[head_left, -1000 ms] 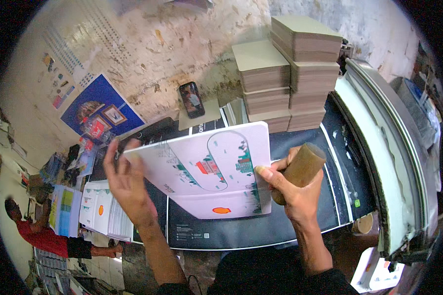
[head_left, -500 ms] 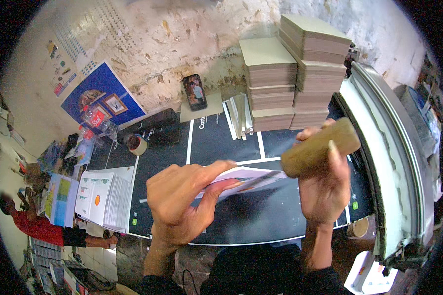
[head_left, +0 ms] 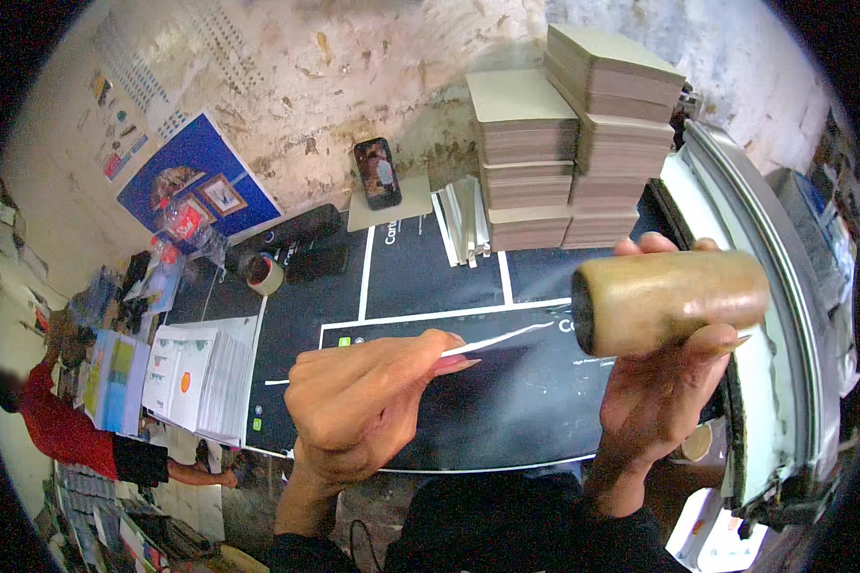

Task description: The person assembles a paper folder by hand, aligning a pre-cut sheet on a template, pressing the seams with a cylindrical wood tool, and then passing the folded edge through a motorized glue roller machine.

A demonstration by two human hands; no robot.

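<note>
Over the middle of the black table, my left hand (head_left: 368, 406) is closed in a pinch between thumb and fingers. It grips white paper (head_left: 499, 336), seen almost edge-on, its tip pointing right. My right hand (head_left: 661, 396) is wrapped round a smooth, tan-brown cylinder (head_left: 678, 296) with a dark left end. Its thumb lies along the near side and the other fingertips show over the top. The cylinder is held level above the table's right part, apart from the paper. I cannot tell what it is made of.
Tall stacks of grey-brown boards (head_left: 583, 134) stand at the back. A phone (head_left: 377, 172) leans on the wall beside loose strips (head_left: 462, 224). Printed sheets (head_left: 201, 377) are piled at left, near a tape roll (head_left: 265, 275). A metal-edged machine (head_left: 784, 306) borders the right; a person in red (head_left: 72, 435) is far left.
My right hand has moved right and turned the cylinder level, away from the paper. The paper in my left hand has tipped from showing its printed face to nearly edge-on.
</note>
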